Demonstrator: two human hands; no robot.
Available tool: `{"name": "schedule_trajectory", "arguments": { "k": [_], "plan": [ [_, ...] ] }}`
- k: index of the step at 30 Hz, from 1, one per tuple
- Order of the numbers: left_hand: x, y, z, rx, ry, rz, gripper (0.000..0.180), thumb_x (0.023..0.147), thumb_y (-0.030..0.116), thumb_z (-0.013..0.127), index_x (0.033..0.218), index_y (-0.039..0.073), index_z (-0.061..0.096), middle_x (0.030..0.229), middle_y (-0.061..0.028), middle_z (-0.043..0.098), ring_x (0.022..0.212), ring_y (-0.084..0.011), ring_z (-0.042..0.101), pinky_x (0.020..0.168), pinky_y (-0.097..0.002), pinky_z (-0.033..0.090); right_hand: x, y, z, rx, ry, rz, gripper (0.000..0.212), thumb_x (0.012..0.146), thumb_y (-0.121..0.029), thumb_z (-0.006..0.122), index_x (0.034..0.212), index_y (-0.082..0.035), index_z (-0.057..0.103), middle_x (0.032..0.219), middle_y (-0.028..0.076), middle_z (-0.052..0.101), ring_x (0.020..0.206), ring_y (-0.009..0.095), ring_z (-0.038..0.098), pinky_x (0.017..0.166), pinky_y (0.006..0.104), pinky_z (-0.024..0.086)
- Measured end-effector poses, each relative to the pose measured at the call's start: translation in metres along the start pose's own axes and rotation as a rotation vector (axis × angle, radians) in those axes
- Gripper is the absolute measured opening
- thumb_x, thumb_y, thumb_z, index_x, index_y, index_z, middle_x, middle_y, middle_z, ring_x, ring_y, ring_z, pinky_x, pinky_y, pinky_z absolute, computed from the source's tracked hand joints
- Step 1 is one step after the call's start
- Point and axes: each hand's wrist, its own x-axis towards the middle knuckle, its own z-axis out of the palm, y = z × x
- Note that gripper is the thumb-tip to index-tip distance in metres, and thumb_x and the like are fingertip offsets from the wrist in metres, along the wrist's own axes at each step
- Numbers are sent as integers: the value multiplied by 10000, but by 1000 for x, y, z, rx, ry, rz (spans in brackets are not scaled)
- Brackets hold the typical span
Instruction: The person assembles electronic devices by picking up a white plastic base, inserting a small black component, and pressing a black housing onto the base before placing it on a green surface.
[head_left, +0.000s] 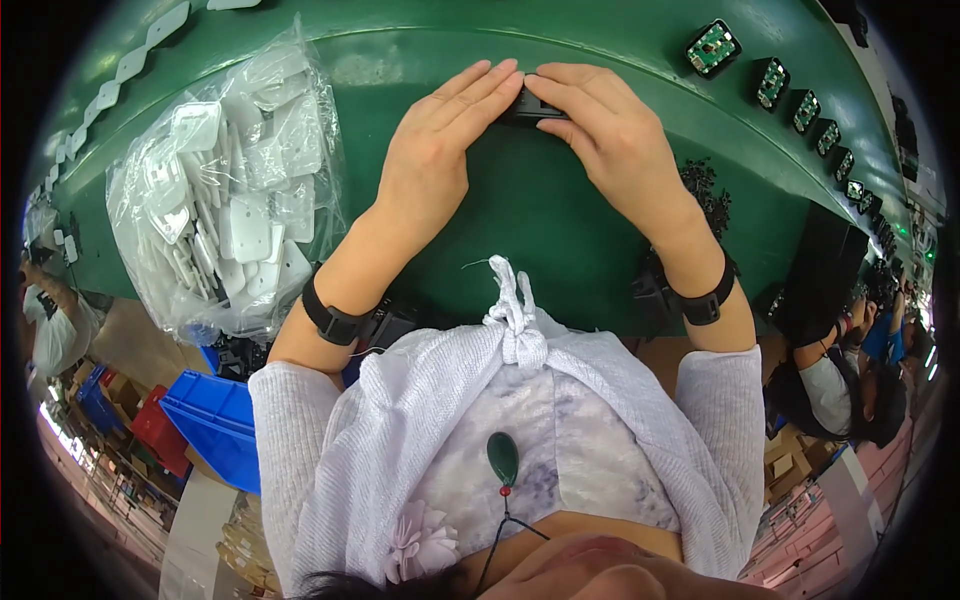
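Note:
Both my hands meet at a small black plastic housing (527, 108) on the green work surface, straight ahead of me. My left hand (447, 125) lies with its fingers stretched out and together, their tips at the housing's left top edge. From the other side, my right hand (608, 120) grips the housing, thumb along its near side and fingers over its top. The fingers cover much of the housing, so its inside cannot be made out.
A clear plastic bag (225, 190) of white plates lies left. Black housings with green circuit boards (713, 48) line the far right. Small black parts (706, 190) are heaped beside my right forearm. A blue bin (215, 420) stands lower left; another person (850, 385) sits at right.

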Motion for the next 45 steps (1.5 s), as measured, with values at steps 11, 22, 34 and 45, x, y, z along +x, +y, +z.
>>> {"name": "schedule_trajectory", "arguments": {
  "k": [11,22,34,45],
  "plan": [
    [-1,3,3,223,-90,66,569,746,-3,593,1309,57,534,1354,-72,525,1210,-243,524,921,-360,451,-8,8,9,-21,72,5,435,704,16,711,1128,-56,642,1129,96,624,996,277,608,820,340,516],
    [15,16,-1,-387,-3,-503,353,834,165,693,1125,-19,615,950,-107,664,751,-191,607,684,-291,487,3,-1,-12,1114,99,549,443,885,-74,640,1285,25,479,1160,117,609,1121,190,556,990,303,418],
    [-7,35,-34,-453,109,-365,223,816,140,700,983,14,621,897,-94,616,781,-224,593,659,-327,486,58,35,-38,196,-86,98,414,837,-69,643,1247,-58,587,1092,84,638,963,171,583,894,274,443],
    [-91,-2,-155,776,14,-613,144,795,99,685,921,62,625,881,-84,584,827,-286,557,697,-386,461,129,144,-44,230,-498,305,332,901,-158,602,1222,-75,587,1069,58,626,992,149,565,901,273,431]
  ]
}}
